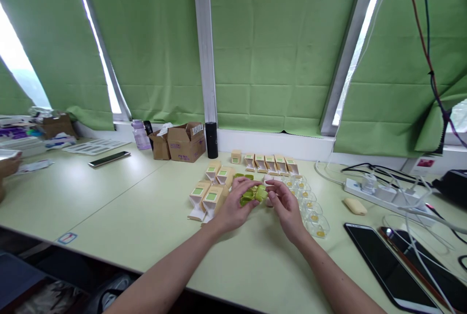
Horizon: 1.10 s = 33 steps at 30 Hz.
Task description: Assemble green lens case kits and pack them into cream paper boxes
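Between my two hands, just above the table, is a small yellow-green plastic cup [260, 193]. My left hand [235, 207] curls around its left side, thumb below and fingers above. My right hand [288, 209] is at its right side, fingertips very near or touching it, thumb and fingers apart. More green plastic pieces [247, 197] show beneath my left fingers, partly covered. Left of them stand open small cardboard boxes [210, 202] with green square labels. To the right are rows of clear plastic cups [314, 218] with yellow centres. Pale pink pieces [268, 178] lie behind my fingers, half hidden.
More small boxes [270, 162] line the back, near a black cylinder [211, 140] and a brown carton [185, 143]. On the right are a power strip [386, 197] with cables and a tablet [383, 260]. A phone [109, 159] and another person's hand [9, 164] are left.
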Motion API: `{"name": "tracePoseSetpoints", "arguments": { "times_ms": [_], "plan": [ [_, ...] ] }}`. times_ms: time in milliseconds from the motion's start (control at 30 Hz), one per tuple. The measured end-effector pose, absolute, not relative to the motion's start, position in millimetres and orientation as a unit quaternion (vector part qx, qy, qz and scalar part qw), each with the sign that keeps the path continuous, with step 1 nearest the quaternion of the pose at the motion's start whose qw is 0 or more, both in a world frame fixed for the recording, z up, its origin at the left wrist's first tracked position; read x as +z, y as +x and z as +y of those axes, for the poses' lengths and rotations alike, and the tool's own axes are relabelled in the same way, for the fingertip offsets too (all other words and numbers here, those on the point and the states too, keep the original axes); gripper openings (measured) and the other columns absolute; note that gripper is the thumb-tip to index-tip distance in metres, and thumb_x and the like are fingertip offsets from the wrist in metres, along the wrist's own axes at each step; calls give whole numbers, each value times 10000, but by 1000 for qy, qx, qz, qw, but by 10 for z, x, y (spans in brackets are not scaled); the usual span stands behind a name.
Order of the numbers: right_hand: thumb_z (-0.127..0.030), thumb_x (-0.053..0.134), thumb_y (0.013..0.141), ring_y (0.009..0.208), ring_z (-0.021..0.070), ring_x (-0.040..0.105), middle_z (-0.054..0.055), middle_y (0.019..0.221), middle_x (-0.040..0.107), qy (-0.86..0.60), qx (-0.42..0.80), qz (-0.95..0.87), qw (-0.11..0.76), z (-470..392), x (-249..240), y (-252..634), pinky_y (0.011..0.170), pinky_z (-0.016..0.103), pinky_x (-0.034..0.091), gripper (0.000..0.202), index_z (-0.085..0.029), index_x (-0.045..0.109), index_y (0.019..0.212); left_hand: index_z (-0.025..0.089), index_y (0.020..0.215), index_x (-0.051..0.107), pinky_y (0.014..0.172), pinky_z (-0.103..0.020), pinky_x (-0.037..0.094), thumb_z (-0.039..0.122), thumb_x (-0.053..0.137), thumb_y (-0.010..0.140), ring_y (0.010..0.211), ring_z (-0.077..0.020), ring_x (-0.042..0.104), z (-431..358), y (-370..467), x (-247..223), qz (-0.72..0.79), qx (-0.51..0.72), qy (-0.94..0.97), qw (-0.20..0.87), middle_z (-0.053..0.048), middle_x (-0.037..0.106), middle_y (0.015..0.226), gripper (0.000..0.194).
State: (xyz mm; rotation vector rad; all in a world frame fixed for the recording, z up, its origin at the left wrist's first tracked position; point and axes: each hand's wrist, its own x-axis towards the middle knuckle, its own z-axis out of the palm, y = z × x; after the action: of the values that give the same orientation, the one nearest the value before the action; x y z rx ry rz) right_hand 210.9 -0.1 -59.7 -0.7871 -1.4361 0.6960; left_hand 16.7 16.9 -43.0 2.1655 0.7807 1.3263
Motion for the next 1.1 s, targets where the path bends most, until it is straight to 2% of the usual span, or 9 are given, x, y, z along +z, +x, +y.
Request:
{"name": "tracePoseSetpoints", "arguments": {
  "times_ms": [167, 267, 367, 433, 533, 633, 700, 900, 1100],
  "plan": [
    [-466, 603, 1017, 928, 238, 715, 83, 998, 761, -374, 269, -599, 655, 0, -537, 2162, 768, 343, 560, 314, -220, 677, 1198, 240, 1409, 660, 1098, -483, 539, 538, 700, 964, 1212, -271, 647, 288, 152, -487, 288, 518, 721, 358, -158, 634, 1361, 537],
    [-428, 613, 990, 900, 237, 690, 79, 988, 764, -426, 208, -595, 649, 24, -494, 2228, 757, 347, 525, 260, -214, 707, 1107, 227, 1401, 670, 1063, -451, 541, 570, 764, 907, 1218, -272, 657, 332, 153, -501, 275, 531, 658, 458, -154, 671, 1359, 609],
    [-365, 590, 971, 851, 238, 646, 74, 980, 760, -484, 126, -604, 621, 49, -454, 2318, 752, 365, 493, 212, -216, 726, 1038, 215, 1386, 684, 991, -415, 542, 554, 826, 860, 1134, -255, 685, 362, 155, -514, 253, 546, 590, 538, -138, 727, 1233, 642],
    [-295, 570, 955, 917, 260, 639, 80, 1008, 767, -513, 53, -632, 578, 59, -426, 2382, 798, 386, 482, 186, -219, 730, 1011, 209, 1365, 698, 944, -390, 538, 544, 851, 839, 1038, -230, 695, 382, 151, -523, 236, 556, 556, 571, -117, 747, 1136, 642],
    [-175, 577, 906, 998, 291, 619, 71, 971, 777, -556, -43, -707, 435, 54, -375, 2469, 833, 403, 446, 169, -229, 734, 943, 204, 1294, 738, 867, -344, 522, 516, 868, 829, 912, -191, 671, 403, 139, -521, 219, 565, 524, 598, -96, 751, 1058, 574],
    [-161, 673, 845, 1045, 311, 599, 67, 970, 773, -579, -89, -756, 292, 32, -326, 2531, 874, 423, 406, 121, -235, 745, 909, 209, 1208, 774, 837, -317, 499, 486, 880, 823, 876, -176, 644, 404, 126, -500, 211, 575, 504, 608, -86, 749, 1047, 485],
    [-179, 740, 804, 1101, 315, 585, 67, 1022, 762, -578, -92, -776, 237, 12, -303, 2556, 914, 425, 386, 144, -243, 755, 933, 207, 1173, 783, 846, -317, 493, 477, 884, 820, 886, -178, 639, 396, 121, -483, 208, 581, 495, 612, -85, 748, 1047, 455],
    [-210, 784, 766, 1154, 315, 555, 89, 1114, 716, -569, -106, -796, 177, -42, -264, 2550, 944, 412, 352, 249, -245, 760, 1011, 204, 1161, 779, 874, -338, 496, 450, 878, 829, 919, -194, 639, 373, 118, -457, 204, 583, 493, 613, -86, 744, 1057, 425],
    [-207, 736, 790, 1114, 327, 555, 126, 1072, 713, -583, -148, -790, 119, -66, -243, 2524, 915, 422, 332, 198, -200, 759, 986, 205, 1130, 787, 858, -345, 497, 443, 897, 804, 928, -206, 638, 386, 115, -457, 204, 584, 486, 618, -89, 743, 1053, 418]
  ]
}}
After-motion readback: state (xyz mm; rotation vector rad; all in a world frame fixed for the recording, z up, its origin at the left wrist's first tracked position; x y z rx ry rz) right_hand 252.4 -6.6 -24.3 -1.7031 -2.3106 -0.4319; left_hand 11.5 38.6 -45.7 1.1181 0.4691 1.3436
